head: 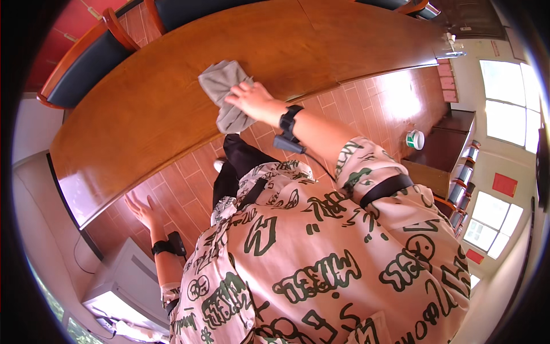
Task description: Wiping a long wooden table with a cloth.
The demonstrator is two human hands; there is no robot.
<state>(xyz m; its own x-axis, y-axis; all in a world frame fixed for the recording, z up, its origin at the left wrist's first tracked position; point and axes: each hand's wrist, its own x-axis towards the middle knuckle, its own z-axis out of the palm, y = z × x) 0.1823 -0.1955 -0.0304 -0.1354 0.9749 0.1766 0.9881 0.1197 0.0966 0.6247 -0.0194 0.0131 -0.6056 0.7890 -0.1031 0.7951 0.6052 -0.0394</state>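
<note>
A grey cloth [223, 84] lies rumpled on the polished wooden table [172, 101], one end hanging over the near edge. My right hand [249, 101] rests on top of it, fingers bent into the fabric and gripping it near that edge. Off to the left, my left hand [144, 211] hangs beside the table's near edge, above the tiled floor as seen from here. Its fingers are spread and nothing is in them. Both wrists wear black straps with small devices.
Wooden chairs with dark padding, one of them a chair [88, 69] at far left, line the far side. A white bucket [415, 139] stands on the floor at right, near a dark cabinet [447, 142]. Behind my left arm is a pale boxy unit [129, 275].
</note>
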